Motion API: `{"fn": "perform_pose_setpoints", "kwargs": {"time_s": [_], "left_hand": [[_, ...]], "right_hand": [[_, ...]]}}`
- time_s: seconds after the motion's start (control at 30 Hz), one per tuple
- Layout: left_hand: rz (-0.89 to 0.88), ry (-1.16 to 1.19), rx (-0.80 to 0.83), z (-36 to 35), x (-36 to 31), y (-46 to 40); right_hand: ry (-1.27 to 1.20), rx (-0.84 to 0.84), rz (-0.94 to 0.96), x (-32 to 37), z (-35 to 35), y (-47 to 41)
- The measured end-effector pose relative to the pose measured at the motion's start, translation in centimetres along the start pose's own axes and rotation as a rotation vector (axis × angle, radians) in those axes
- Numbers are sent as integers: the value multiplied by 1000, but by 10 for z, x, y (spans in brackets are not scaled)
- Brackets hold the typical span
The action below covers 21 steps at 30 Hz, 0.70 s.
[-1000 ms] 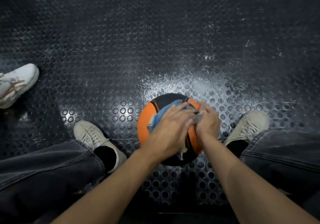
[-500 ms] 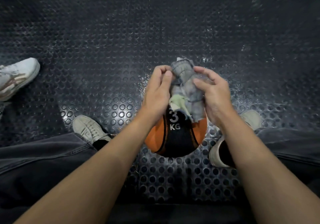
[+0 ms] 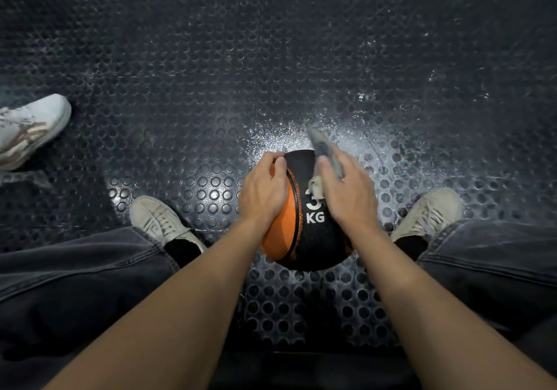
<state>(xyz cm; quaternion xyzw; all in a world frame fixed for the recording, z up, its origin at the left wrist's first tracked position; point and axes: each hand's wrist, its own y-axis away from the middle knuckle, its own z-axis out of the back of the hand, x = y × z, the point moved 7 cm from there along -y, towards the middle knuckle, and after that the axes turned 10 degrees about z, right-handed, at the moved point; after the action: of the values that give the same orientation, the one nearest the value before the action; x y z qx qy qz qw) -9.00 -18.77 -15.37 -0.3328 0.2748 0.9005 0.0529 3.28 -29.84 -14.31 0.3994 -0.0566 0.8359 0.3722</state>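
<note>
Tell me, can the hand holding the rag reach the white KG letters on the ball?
Probably yes. The right hand with the rag is over the ball, right beside the KG letters, and nothing lies between them. The left hand grips the ball's other side, clear of the print.

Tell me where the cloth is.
Head view, right of centre: the grey cloth is in the right hand, over the top right of the medicine ball.
</note>
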Motion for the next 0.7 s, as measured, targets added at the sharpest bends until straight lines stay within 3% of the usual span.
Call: {"fn": "perform_pose_setpoints", "kwargs": {"time_s": [0.13, 0.2, 0.27, 0.33, 0.43, 0.47, 0.57, 0.7], "left_hand": [[-3, 2, -6, 0, -4, 0], [9, 22, -18, 2, -1, -2], [33, 28, -22, 3, 2, -4], [50, 24, -25, 3, 2, -7], [100, 34, -34, 5, 6, -16], [103, 49, -38, 6, 9, -18], [62, 80, -20, 7, 16, -18], [-2, 60, -13, 5, 15, -13]], "right_hand": [[-422, -161, -477, -56, 5, 9], [-545, -222, -742, -81, 6, 29], [-578, -276, -856, -81, 5, 45], [-482, -383, -681, -56, 8, 47], [-223, -439, -76, 5, 4, 56], [-125, -413, 39, 14, -9, 62], [-19, -458, 43, 8, -32, 76], [-309, -596, -243, -2, -22, 78]]}}
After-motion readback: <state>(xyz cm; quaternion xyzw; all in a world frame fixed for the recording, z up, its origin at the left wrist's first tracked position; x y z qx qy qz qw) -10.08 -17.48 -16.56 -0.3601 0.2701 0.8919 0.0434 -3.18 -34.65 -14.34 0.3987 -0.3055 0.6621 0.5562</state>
